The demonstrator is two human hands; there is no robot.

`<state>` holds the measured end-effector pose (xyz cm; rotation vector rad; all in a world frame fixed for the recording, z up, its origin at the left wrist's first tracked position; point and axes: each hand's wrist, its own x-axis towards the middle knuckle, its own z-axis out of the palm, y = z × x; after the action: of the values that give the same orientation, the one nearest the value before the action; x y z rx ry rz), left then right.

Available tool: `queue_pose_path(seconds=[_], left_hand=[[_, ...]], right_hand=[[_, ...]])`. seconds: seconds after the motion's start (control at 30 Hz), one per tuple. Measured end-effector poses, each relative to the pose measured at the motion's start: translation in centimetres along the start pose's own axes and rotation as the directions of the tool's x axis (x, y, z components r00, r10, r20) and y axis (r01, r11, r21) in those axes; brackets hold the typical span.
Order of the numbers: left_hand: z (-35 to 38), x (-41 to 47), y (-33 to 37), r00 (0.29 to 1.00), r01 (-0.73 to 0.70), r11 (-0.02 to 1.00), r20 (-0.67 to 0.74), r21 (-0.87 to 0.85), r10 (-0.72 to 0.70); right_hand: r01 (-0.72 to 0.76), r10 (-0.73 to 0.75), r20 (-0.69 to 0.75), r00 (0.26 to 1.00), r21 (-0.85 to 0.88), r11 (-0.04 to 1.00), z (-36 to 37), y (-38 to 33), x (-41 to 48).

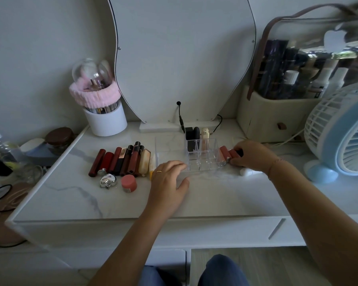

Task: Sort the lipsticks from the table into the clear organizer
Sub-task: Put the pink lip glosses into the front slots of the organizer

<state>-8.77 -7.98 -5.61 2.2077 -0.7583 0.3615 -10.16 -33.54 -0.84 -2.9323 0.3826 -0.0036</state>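
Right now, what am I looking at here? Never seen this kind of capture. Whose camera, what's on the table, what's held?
There is no robot: one wide-angle camera worn on a person's head looks down at their bare hands. The left hand rests on the front edge of the clear organizer on the white marble table. The right hand closes on a red lipstick lying right of the organizer, beside a pink lipstick. A row of lipsticks lies unsorted to the left. A few items already stand in the organizer's back slots.

Marble table [205, 195] bearing lipsticks [120, 162], organizer [203, 153]
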Motion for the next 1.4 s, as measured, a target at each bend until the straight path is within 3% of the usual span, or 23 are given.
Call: queue_pose_path(seconds=[0.3, 0.4, 0.47, 0.63, 0.77, 0.93, 1.2, 1.4], left_hand=[[0.0, 0.0, -0.1, 1.0, 0.007, 1.0, 0.012, 0.007, -0.007], [0.0, 0.0, -0.1, 1.0, 0.008, 1.0, 0.012, 0.0, -0.008], [0.0, 0.1, 0.0, 1.0, 0.005, 1.0, 0.011, 0.0, -0.005], [0.0, 0.1, 0.0, 1.0, 0.003, 1.0, 0.016, 0.001, -0.003], [0.1, 0.0, -0.1, 1.0, 0.005, 1.0, 0.013, -0.001, -0.005], [0.1, 0.0, -0.2, 1.0, 0.008, 1.0, 0.017, -0.002, -0.008], [0.1, 0.0, -0.2, 1.0, 0.009, 1.0, 0.017, -0.001, -0.009], [0.1, 0.0, -0.3, 1.0, 0.004, 1.0, 0.018, -0.002, -0.004]], right_hand=[[-0.105, 0.119, -0.08, 0.99, 0.159, 0.982, 0.4, 0.0, 0.7], [-0.085, 0.142, -0.151, 0.978, 0.33, 0.94, 0.2, 0.3, 0.6], [-0.041, 0.15, -0.19, 0.97, 0.484, 0.874, -0.1, 0.4, 0.3], [0.107, 0.149, -0.322, 0.935, 0.657, 0.746, -1.8, -1.2, -0.7], [0.227, 0.011, -0.307, 0.952, 0.729, 0.645, -2.1, -3.8, -1.8], [0.308, -0.089, -0.324, 0.942, 0.728, 0.613, -0.4, -6.9, -2.3], [0.283, -0.111, -0.325, 0.939, 0.549, 0.787, 1.9, -8.5, -2.3], [0.293, -0.118, -0.328, 0.937, 0.56, 0.775, 2.1, -8.2, -2.3]])
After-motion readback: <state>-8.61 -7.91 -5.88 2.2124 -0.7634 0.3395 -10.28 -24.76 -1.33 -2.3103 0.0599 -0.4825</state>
